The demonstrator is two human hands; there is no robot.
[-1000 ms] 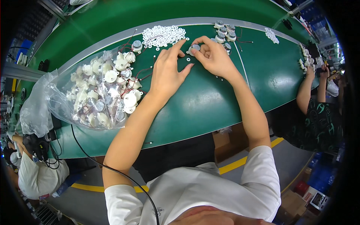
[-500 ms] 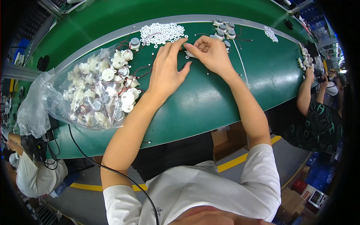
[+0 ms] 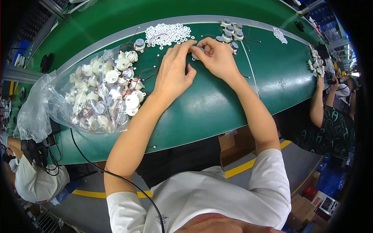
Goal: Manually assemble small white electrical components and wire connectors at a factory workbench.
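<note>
A small motor (image 3: 197, 53) with a grey round top and a white plastic base stands on the green table between my hands, partly covered by fingers. My right hand (image 3: 217, 58) is closed, its thumb and curled fingers gripping the motor from above. My left hand (image 3: 175, 72) reaches in from the other side, fingers stretched and thumb apart. Its fingertips meet the right fingertips at the motor's far side; whether they press on it is hard to see. Just beyond lies a spread of white rings (image 3: 169, 34). Several motors with wires (image 3: 229, 32) cluster behind my right hand.
To the left, a clear plastic bag (image 3: 83, 105) spills white motors with red and black wires. One single motor (image 3: 139, 44) stands near the rings. A smaller ring pile (image 3: 280, 35) lies at far right. A black cable (image 3: 87, 160) crosses my left arm. Other people work at both sides.
My right fingers have shifted slightly on the motor, and more of its grey top shows. My left thumb has drawn in a little. A person at right has moved slightly.
</note>
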